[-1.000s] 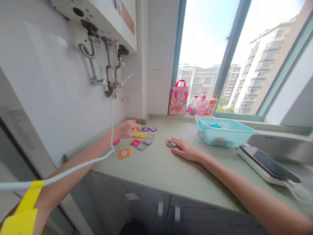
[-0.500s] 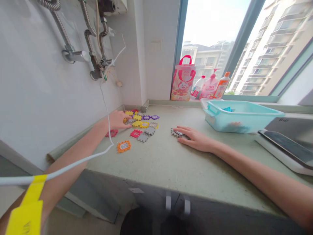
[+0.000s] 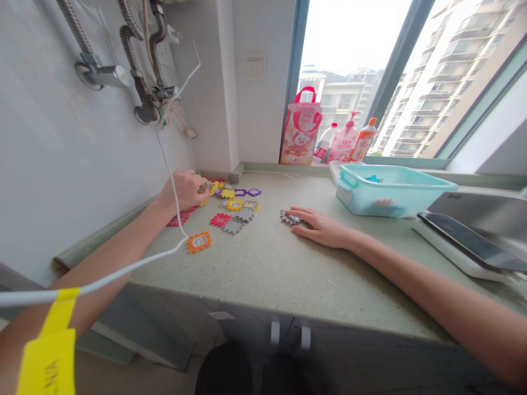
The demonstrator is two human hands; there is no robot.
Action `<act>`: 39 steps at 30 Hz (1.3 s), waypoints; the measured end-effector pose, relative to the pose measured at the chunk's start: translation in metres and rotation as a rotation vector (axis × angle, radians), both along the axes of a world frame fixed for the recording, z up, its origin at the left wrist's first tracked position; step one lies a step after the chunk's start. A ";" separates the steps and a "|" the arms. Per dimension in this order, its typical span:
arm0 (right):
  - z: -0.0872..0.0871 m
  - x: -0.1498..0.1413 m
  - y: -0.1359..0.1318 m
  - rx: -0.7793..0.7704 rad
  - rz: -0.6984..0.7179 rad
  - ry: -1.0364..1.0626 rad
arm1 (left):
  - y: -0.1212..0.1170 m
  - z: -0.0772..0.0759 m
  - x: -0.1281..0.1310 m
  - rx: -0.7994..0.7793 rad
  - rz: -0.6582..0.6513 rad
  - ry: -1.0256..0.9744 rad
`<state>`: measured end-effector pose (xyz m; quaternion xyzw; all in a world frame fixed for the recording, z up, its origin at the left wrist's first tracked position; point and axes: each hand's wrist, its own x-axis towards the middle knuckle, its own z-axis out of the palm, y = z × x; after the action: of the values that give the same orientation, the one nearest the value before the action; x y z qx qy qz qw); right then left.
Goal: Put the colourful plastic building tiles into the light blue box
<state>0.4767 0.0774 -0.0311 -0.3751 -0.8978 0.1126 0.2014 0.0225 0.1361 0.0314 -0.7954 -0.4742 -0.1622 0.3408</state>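
Grey toothed tile [image 3: 289,218], presumably light and stiff (grasp by opposite edges), lies on the countertop [image 3: 263,263] beneath the flat, outstretched right hand [image 3: 319,227], while the curled left hand [image 3: 184,189] pinches a second greyish tile [image 3: 204,187].

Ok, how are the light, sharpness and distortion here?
Head view: the window is overexposed up top; head view: cabinet doors sit in dim shade; head view: the orange tile has print too soft to read; head view: bottles lean, likely lens stretch.
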 end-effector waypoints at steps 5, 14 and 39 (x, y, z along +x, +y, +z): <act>-0.001 0.000 0.001 0.007 0.003 0.010 | -0.004 0.001 0.005 0.000 -0.071 0.018; 0.000 -0.001 -0.001 0.001 -0.009 0.000 | -0.039 -0.002 0.050 -0.094 -0.434 -0.053; 0.001 -0.006 0.000 0.004 -0.024 0.000 | -0.026 -0.013 0.050 -0.285 -0.283 -0.058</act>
<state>0.4704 0.0773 -0.0302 -0.3854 -0.8935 0.1084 0.2033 0.0728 0.1101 0.0180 -0.8893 -0.3853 -0.1628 0.1849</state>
